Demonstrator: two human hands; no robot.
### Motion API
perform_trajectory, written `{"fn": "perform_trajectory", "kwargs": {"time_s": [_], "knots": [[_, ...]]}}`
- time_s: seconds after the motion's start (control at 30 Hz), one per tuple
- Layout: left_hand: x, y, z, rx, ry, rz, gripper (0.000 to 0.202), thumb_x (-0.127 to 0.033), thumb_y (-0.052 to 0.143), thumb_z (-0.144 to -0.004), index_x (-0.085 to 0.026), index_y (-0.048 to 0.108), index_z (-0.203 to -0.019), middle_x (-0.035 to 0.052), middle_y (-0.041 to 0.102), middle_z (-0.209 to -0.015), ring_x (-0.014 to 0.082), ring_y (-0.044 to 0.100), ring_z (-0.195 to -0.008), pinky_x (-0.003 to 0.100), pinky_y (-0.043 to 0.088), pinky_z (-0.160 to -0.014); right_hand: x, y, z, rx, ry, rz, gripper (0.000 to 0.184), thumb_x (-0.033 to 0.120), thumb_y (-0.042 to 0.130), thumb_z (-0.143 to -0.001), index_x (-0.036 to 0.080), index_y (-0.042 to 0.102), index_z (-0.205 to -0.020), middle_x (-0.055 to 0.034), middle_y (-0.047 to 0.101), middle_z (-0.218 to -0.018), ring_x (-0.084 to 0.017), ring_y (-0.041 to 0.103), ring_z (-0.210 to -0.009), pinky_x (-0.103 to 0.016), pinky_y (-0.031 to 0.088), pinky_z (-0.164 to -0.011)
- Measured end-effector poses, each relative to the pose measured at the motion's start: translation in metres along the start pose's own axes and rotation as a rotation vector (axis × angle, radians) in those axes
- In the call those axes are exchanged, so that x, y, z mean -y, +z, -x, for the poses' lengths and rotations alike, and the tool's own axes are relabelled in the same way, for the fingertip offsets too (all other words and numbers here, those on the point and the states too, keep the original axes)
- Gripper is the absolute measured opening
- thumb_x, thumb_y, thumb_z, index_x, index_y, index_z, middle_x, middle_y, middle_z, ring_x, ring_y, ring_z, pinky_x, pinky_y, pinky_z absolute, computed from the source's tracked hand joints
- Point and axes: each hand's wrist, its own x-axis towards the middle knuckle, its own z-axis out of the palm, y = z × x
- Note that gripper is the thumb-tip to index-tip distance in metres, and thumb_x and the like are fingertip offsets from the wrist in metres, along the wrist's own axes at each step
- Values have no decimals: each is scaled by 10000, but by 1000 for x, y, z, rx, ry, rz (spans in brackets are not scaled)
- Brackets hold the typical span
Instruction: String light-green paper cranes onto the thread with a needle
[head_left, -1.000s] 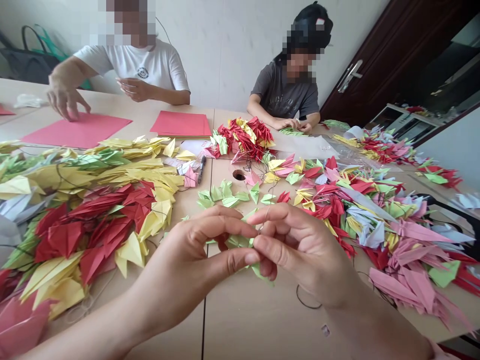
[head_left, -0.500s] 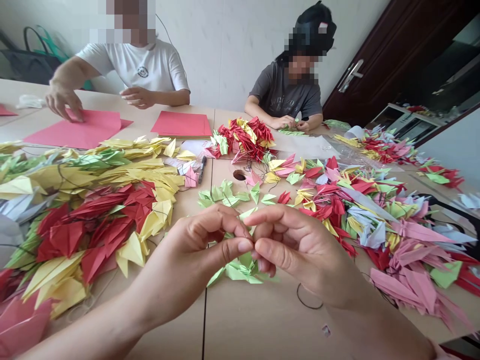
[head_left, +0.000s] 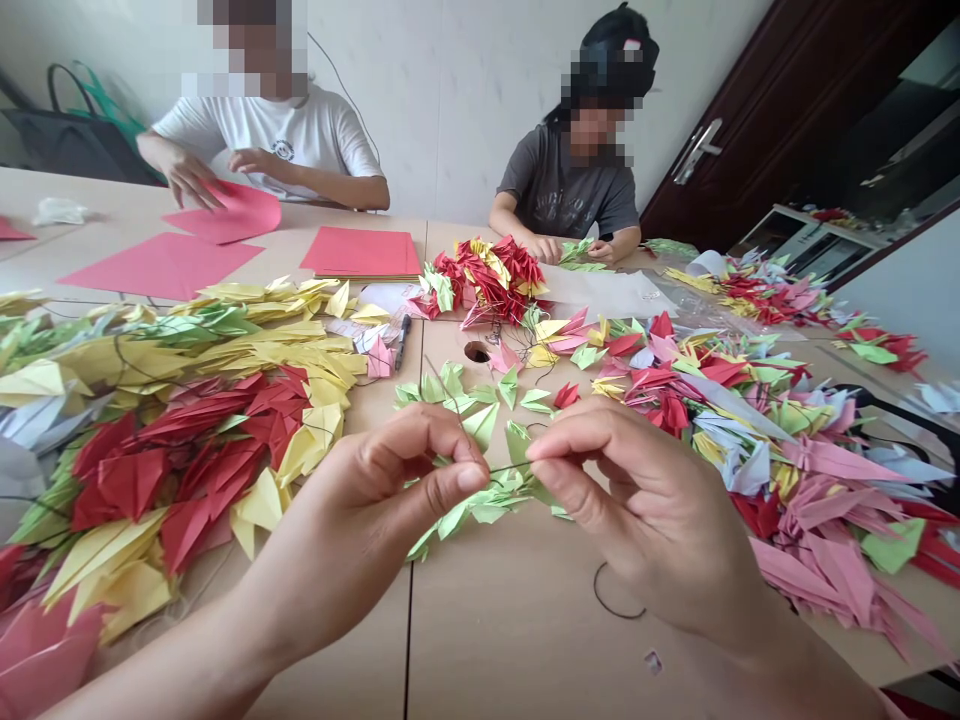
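above a pale table (head_left: pixel 487 640), the left hand (head_left: pixel 390 510) and right hand (head_left: pixel 652 490) are pinching a dark thread (head_left: pixel 508 466), which is spanning the gap between them. green folded papers (head_left: pixel 480 510) are showing just behind; a red-and-yellow heap (head_left: pixel 202 425) is sitting left, a mixed-colour heap (head_left: pixel 750 400) right.

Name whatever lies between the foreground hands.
In the head view, a thin dark cord runs between the left hand and right hand, with green folded papers beyond.
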Motion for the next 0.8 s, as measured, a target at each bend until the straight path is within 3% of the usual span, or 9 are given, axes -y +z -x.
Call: {"fn": "perform_trajectory", "kwargs": {"time_s": [0.23, 0.43, 0.8], "knots": [[-1, 2, 2, 64, -56, 17, 204, -383, 618, -933, -235, 614, -794, -39, 549, -745, 110, 460, -668, 213, 371, -584, -2, 4, 0, 40, -109, -32, 65, 139, 611, -958, 202, 629, -956, 6, 612, -868, -89, 581, -789, -222, 466, -690], [0, 2, 2, 44, -42, -2, 196, -370, 620, -930, -226, 615, -797, -35, 572, -756, 113, 488, -683, 218, 391, -606, 0, 1, 1, 70, -122, -28, 75, 139, 606, -957, 210, 625, -970, 4, 604, -875, -99, 588, -806, -232, 480, -705], [-10, 7, 2, 24, 88, -123, 177, -276, 652, -903, -201, 643, -743, -21, 626, -731, 116, 574, -699, 225, 439, -648, -4, 5, -2, 67, -151, -90, 69, 107, 637, -930, 168, 660, -948, -6, 625, -857, -100, 593, -817, -217, 489, -732]]}}
